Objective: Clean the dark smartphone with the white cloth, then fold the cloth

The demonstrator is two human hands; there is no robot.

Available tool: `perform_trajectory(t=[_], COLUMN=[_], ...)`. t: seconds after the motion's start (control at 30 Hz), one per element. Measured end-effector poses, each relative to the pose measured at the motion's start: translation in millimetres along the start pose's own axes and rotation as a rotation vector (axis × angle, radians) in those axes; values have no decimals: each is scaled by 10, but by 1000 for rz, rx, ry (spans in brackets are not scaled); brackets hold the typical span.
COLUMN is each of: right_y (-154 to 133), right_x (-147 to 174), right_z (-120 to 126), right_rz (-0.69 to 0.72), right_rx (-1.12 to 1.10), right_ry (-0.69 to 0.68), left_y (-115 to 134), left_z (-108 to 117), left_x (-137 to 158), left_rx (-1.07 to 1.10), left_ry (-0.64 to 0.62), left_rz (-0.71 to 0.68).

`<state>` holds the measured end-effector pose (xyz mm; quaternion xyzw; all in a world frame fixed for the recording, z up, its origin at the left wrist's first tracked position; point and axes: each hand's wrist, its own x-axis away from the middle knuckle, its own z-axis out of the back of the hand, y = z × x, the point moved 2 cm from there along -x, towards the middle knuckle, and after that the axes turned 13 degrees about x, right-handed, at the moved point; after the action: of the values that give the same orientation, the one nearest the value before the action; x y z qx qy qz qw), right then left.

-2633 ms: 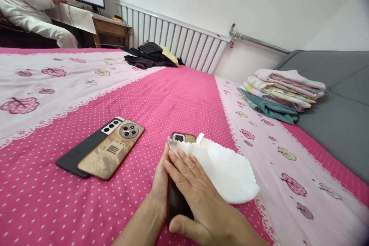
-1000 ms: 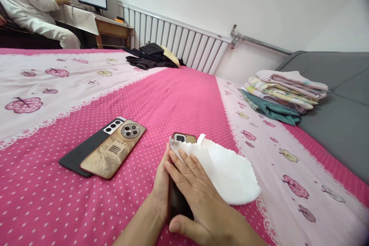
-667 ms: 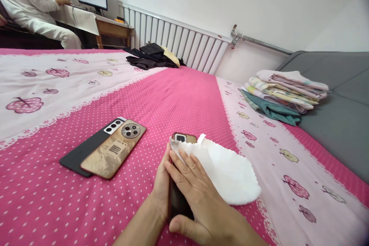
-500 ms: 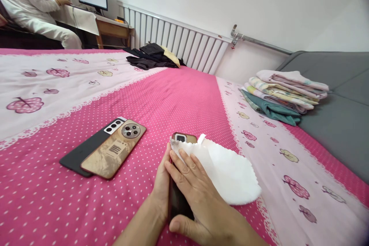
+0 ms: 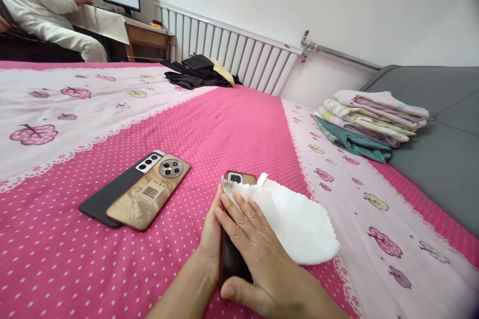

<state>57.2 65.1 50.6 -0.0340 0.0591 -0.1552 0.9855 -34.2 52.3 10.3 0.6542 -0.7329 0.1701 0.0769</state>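
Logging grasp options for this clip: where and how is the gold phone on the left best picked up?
Take the gold phone by its long edges near the middle, below the round camera ring, probably from above and the right. It lies back up with its right edge free, while its left side overlaps the dark phone.

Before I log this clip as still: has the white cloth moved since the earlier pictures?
No, the white cloth shows no visible shift either way against the radiator.
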Motion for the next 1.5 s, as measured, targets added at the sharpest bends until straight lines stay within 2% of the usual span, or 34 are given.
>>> perform_trajectory(t=[0.7, 1.0, 1.5], right_y=[3, 3, -1], right_x=[2, 5, 3], right_z=[-9, -7, -14], right_rz=[1, 14, -7], right_rx=[-9, 3, -20], right_ry=[6, 38, 12], left_y=[15, 5, 2], left_z=[44, -2, -13], left_x=[-33, -19, -6], left_rx=[25, 7, -2], left_ry=[-10, -6, -7], left_rz=[-34, -9, 5])
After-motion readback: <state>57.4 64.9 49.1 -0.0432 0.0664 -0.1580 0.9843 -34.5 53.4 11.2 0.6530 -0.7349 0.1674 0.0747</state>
